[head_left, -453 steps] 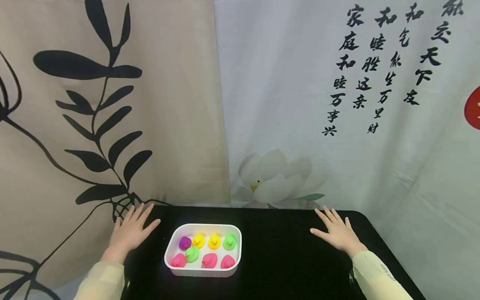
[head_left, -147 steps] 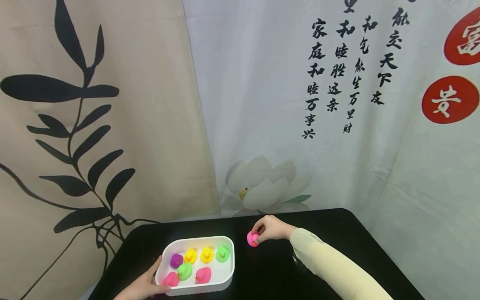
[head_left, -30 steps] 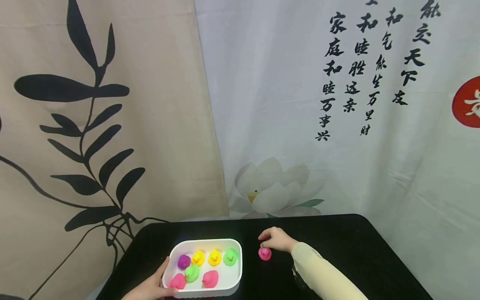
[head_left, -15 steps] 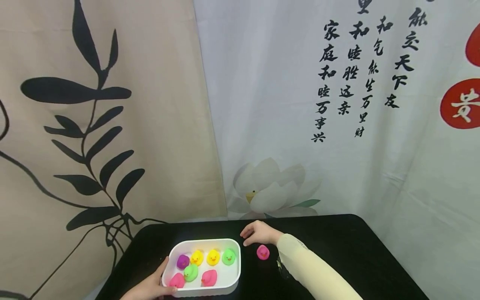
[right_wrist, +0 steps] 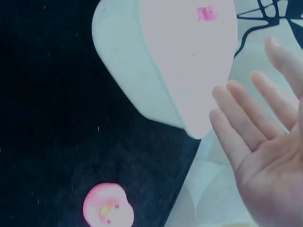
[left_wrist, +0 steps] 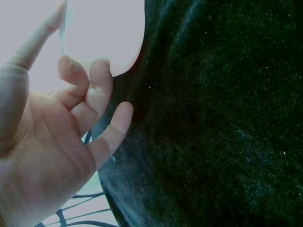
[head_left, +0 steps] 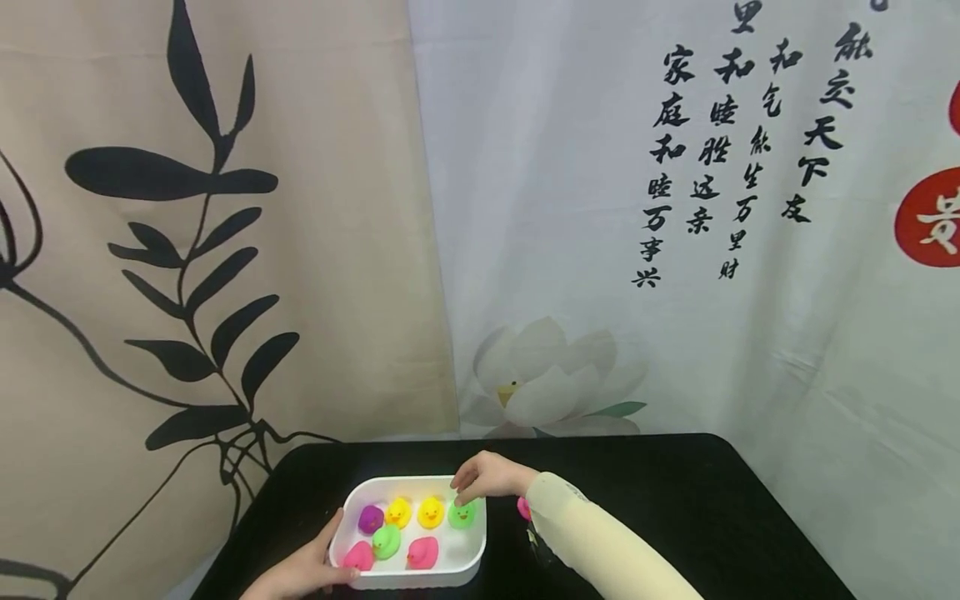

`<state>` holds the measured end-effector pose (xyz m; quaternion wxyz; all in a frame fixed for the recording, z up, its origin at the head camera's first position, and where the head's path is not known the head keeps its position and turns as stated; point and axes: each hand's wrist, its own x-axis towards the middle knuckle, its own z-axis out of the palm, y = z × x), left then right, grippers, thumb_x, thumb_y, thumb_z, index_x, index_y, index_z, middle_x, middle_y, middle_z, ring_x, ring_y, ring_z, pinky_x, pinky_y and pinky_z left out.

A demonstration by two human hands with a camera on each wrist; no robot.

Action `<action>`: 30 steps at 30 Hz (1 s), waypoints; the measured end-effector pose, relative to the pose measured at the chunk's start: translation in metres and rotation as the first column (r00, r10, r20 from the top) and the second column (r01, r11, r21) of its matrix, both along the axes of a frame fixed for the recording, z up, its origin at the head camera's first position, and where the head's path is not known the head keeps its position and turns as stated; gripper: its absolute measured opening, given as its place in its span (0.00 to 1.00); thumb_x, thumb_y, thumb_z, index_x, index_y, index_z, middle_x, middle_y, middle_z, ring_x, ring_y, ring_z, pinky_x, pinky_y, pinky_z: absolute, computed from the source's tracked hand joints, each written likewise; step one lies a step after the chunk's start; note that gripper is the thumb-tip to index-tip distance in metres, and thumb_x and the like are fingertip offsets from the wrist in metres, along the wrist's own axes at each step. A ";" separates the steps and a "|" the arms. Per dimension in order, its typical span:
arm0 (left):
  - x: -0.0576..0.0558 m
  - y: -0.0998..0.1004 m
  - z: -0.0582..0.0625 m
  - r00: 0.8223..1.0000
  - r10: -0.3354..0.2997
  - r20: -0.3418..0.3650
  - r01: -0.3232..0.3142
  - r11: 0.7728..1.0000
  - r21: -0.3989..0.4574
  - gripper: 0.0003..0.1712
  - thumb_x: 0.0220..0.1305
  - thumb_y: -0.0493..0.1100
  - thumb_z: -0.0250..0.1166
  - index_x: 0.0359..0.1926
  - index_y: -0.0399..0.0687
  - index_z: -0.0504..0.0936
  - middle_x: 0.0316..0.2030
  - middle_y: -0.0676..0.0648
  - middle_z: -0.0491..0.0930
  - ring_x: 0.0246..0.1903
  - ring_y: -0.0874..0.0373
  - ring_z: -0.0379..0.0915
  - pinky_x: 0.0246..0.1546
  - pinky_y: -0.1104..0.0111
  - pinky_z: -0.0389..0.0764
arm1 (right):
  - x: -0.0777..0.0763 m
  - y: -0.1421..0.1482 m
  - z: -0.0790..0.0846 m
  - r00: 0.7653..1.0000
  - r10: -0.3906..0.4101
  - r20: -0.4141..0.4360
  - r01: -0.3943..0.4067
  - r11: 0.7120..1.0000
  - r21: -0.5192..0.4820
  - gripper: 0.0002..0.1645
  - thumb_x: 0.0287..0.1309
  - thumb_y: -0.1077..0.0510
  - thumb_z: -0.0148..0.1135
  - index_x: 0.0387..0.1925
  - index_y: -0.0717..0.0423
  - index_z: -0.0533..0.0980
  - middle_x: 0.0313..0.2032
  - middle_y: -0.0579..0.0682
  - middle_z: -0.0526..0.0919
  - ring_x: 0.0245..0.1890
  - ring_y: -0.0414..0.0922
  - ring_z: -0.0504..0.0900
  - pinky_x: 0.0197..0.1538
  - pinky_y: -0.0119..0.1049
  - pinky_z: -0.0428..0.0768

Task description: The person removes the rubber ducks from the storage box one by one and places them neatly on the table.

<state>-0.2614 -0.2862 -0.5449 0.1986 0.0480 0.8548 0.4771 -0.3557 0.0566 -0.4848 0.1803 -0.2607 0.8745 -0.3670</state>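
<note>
My left hand (head_left: pixel 303 568) grips the left end of the white plastic tray (head_left: pixel 442 578), thumb at the front rim; in the left wrist view two fingers curl against its wall. My right hand (head_left: pixel 493 477) is over the tray's back right corner, fingertips just above a green rubber duck (head_left: pixel 462 517). In the right wrist view that hand's fingers are extended with nothing between them. A pink rubber duck (right_wrist: pixel 108 205) sits on the black cloth right of the tray, partly hidden by the right sleeve in the head view.
Inside the tray are a purple toy (head_left: pixel 371 520), two yellow ducks (head_left: pixel 431 512), another green duck (head_left: pixel 386 542) and two pink ducks (head_left: pixel 422 553). A black cloth covers the table (head_left: pixel 645 508). Printed curtains (head_left: pixel 525 208) hang behind it.
Since the earliest frame, a pink duck went from tray to table and the left hand took hold of the tray. Lately the right hand released that duck and moved left over the tray.
</note>
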 end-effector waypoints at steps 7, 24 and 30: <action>0.000 0.003 0.004 1.000 -0.008 -0.005 0.008 1.000 -0.004 0.63 0.59 0.52 0.69 0.74 0.35 0.31 0.65 0.20 0.46 0.40 0.47 0.72 0.39 0.52 0.82 | 0.006 -0.021 -0.008 0.996 0.016 0.090 -0.015 1.000 -0.006 0.15 0.51 0.60 0.72 0.42 0.57 0.84 0.31 0.42 0.85 0.32 0.39 0.82 0.39 0.36 0.83; -0.001 0.001 0.001 1.000 -0.015 0.009 0.015 1.000 0.001 0.63 0.59 0.50 0.69 0.73 0.35 0.30 0.65 0.21 0.45 0.39 0.48 0.72 0.37 0.53 0.81 | 0.024 -0.053 -0.022 0.957 -0.005 0.292 -0.017 0.997 0.070 0.13 0.53 0.63 0.71 0.41 0.62 0.82 0.30 0.49 0.82 0.32 0.53 0.84 0.39 0.47 0.84; 0.001 0.000 0.004 1.000 -0.021 -0.002 0.021 1.000 -0.009 0.63 0.59 0.49 0.69 0.73 0.34 0.30 0.64 0.21 0.47 0.37 0.49 0.72 0.36 0.55 0.82 | 0.022 -0.055 -0.029 0.918 0.010 0.397 -0.041 0.997 0.069 0.12 0.55 0.61 0.69 0.42 0.59 0.82 0.32 0.51 0.83 0.36 0.56 0.84 0.43 0.51 0.82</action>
